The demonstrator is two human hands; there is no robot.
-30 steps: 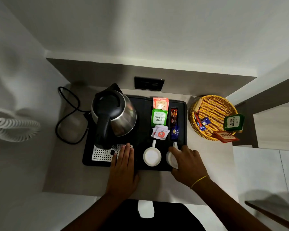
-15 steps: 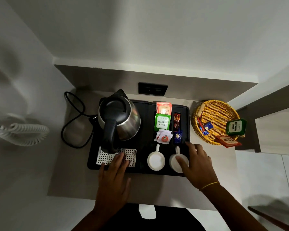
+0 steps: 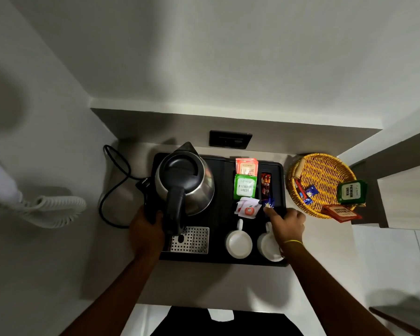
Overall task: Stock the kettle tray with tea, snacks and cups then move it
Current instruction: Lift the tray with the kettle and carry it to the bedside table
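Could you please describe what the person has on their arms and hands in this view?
Both forearms are bare, with no sleeves reaching them and no gloves. The right hand has a thin yellow band around its wrist. The left hand shows no band, watch or ring that I can make out. Dark clothing shows at the bottom edge.

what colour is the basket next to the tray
Golden yellow woven wicker basket, seen best, and only, in the head view.
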